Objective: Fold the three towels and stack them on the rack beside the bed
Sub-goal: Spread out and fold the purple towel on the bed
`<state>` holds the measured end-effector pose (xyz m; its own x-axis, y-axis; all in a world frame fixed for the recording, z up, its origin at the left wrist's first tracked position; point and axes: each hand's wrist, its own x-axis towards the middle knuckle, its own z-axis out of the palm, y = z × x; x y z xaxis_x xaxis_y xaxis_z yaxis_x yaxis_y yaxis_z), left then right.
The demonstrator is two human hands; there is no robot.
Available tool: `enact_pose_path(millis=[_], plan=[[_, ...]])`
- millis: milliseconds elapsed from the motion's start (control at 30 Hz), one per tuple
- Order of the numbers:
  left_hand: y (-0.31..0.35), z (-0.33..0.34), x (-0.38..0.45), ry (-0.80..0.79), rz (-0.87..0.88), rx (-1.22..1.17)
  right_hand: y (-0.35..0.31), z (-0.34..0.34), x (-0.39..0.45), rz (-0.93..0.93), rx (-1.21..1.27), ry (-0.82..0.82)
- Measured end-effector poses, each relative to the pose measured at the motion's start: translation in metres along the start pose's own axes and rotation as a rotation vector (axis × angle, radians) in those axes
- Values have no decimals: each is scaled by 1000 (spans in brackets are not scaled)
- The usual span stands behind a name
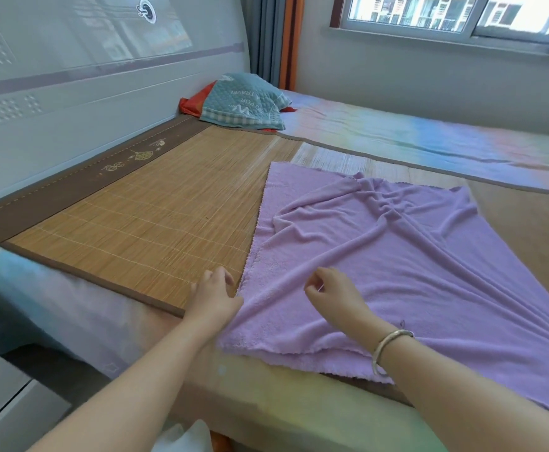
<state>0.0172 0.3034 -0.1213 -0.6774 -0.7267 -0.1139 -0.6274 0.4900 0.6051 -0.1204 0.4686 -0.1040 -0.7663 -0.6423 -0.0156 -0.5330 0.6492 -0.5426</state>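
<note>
head-worn view, angled down, close over bed

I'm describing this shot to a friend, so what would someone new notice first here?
First, the wrinkled lilac towel spread over the bamboo mat on the bed, with the left hand at its near-left edge and the right hand resting on it. Next, the teal quilted pillow by the headboard, at the far end.

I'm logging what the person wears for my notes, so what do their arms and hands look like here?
Both arms are bare, with no sleeves in view. The left hand has no glove, ring or watch showing. The right hand is also ungloved, and its wrist carries a slim silver-coloured metal bangle. No other jewellery or markings show.
</note>
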Motion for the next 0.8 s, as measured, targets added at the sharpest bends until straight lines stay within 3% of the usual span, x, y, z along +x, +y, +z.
enact_pose_path(millis=[267, 500, 667, 800], plan=[[76, 26, 82, 29, 151, -84, 52, -56, 96, 129, 166, 133], [139, 96, 236, 42, 164, -102, 121, -60, 242, 151, 295, 200], [154, 106, 298, -46, 131, -101, 135, -68, 318, 175, 387, 196], [158, 99, 339, -275, 93, -98, 128, -76, 377, 293, 393, 49]])
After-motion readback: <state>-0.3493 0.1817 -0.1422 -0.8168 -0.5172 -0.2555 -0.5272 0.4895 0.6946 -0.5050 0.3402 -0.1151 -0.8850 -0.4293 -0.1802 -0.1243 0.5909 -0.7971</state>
